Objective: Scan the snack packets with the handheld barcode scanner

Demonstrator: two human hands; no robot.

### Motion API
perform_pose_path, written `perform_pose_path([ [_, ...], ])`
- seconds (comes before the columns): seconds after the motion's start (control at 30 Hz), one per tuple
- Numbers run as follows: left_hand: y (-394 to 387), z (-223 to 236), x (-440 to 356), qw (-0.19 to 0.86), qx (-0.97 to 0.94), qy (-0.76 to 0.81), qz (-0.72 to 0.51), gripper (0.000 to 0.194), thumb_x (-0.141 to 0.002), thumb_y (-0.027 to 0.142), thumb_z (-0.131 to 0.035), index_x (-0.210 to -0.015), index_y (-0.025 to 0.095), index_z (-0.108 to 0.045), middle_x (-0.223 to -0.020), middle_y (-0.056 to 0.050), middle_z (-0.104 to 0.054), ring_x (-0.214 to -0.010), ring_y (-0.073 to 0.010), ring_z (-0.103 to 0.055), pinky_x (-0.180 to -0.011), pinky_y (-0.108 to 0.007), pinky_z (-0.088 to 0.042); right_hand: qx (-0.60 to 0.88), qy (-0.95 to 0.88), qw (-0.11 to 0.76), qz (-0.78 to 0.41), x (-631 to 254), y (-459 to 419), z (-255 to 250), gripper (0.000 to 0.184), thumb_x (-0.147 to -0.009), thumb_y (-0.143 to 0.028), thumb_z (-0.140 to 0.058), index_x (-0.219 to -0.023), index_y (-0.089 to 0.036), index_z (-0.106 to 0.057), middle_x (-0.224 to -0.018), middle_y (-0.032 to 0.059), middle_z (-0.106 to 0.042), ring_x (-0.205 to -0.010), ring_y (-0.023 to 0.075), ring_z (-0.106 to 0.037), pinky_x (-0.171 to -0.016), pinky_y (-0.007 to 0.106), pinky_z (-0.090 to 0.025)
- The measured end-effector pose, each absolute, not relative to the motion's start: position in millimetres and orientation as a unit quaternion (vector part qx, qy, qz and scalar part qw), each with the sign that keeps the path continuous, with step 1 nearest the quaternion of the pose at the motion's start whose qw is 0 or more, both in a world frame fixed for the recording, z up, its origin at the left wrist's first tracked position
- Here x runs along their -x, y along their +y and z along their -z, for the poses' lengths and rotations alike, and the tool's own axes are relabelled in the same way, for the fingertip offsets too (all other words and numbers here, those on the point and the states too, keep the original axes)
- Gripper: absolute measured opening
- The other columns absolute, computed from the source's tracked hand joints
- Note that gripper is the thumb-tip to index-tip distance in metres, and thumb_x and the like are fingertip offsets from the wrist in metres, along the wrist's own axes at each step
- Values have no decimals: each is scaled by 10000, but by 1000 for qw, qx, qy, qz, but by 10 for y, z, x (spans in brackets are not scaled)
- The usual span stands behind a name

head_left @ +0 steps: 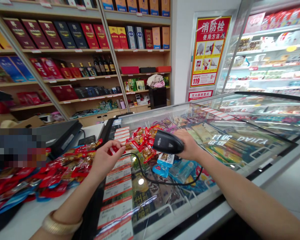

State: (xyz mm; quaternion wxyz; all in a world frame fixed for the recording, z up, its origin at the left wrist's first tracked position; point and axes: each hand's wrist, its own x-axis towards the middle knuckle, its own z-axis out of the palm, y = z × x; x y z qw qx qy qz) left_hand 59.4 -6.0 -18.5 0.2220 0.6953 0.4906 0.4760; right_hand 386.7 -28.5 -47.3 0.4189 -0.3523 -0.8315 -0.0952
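Note:
My right hand (189, 146) grips a black barcode scanner (168, 142), whose head points left toward the glass freezer lid. From the scanner a black cable (162, 182) loops over the glass. My left hand (107, 156) pinches a small red snack packet (114, 150) between thumb and fingers, just left of the scanner head. Red and clear snack packets (146, 153) lie in a heap on the glass, partly hidden behind the scanner. Below them is a blue and white packet (162, 169). To my left, a larger pile of red packets (62, 171) covers part of the white counter.
A strip of price labels (117, 188) runs along the left side of the freezer (225, 186). A black device (62, 135) stands on the counter behind the pile. Shelves (85, 50) of boxes and bottles line the back wall; a lit display fridge (270, 53) is at right.

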Motion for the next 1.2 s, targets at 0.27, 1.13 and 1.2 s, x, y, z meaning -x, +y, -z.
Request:
perform_pose_path([
  [0.27, -88, 155, -585, -3, -807, 385, -447, 45, -787, 252, -574, -811, 224, -548, -888, -54, -609, -884, -206, -600, -844, -355, -518, 363, -846, 377, 98, -3841, -343, 403, 179, -799, -365, -621, -868, -202, -648, -750, 60, -670, -741, 223, -567, -700, 358, -334],
  [1.13, -95, 134, -552, -78, -818, 400, -407, 85, -827, 232, -538, -905, 219, -571, -936, -62, -627, -902, -205, -613, -842, -337, -517, 376, -857, 337, 106, -3846, -337, 445, 278, -796, -364, -602, -990, -185, -688, -762, 58, -678, -748, 220, -549, -718, 359, -300],
  [1.2, -60, 43, -403, -99, -782, 464, -403, 106, -800, 266, -554, -890, 225, -590, -956, -71, -631, -911, -223, -617, -857, -363, -521, 376, -857, 339, 102, -3857, -324, 456, 276, -803, -370, -588, -986, -187, -685, -762, 61, -673, -751, 222, -547, -723, 360, -309],
])
